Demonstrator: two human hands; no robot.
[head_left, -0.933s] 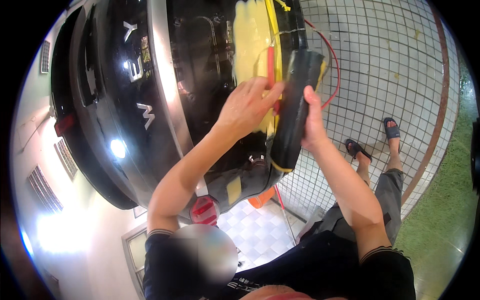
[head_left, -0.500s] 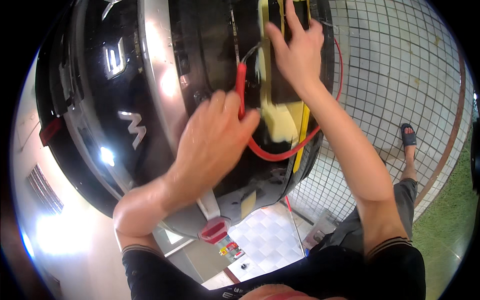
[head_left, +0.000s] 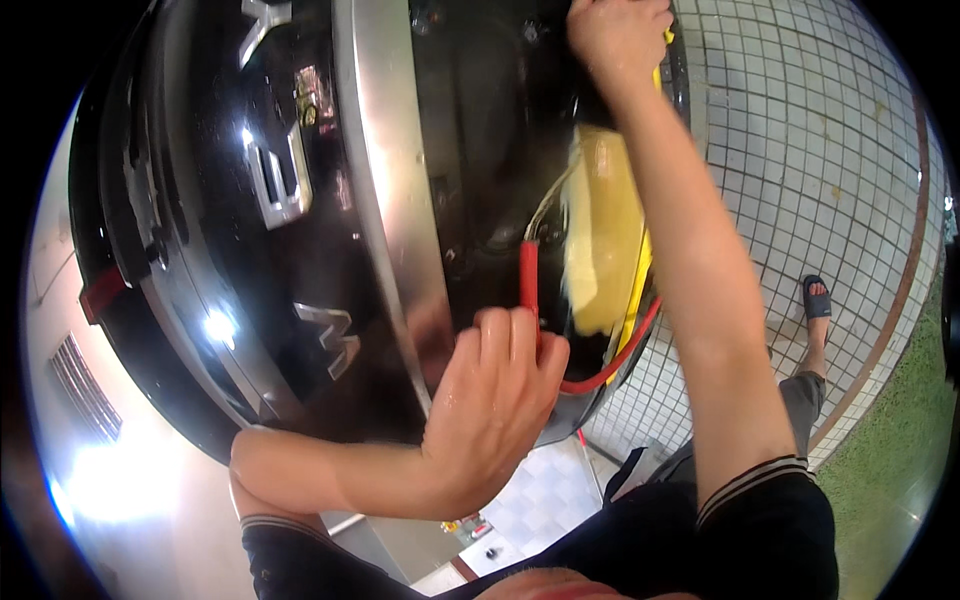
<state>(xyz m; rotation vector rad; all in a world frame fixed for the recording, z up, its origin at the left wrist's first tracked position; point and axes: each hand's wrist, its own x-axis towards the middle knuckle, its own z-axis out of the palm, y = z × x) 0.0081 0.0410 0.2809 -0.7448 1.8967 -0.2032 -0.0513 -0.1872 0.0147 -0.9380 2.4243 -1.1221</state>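
My left hand (head_left: 495, 390) is closed round a red hose (head_left: 529, 272), low in front of the black car panel (head_left: 490, 150). A thin, clear stream of water (head_left: 545, 208) arcs from the hose's end toward a pale yellow sheet (head_left: 605, 230) on the panel. My right hand (head_left: 622, 42) is at the top, by the panel's right edge, with its fingers curled over. Yellow material (head_left: 669, 36) shows at its fingertips, though most of the grip is hidden. A bright yellow strip (head_left: 637, 295) runs along the edge below the right forearm.
Silver letters (head_left: 280, 178) and a metallic trim band (head_left: 385, 160) lie left of the hose. White tiled floor (head_left: 800, 130) spreads at the right. A person's sandalled foot (head_left: 817, 297) stands there. A wall vent (head_left: 85, 388) is at the far left.
My left hand and the hose have moved down and rightward. My right hand has moved up, its fingers going from spread to curled. The car panel appears shifted lower, with the yellow sheet shaped differently.
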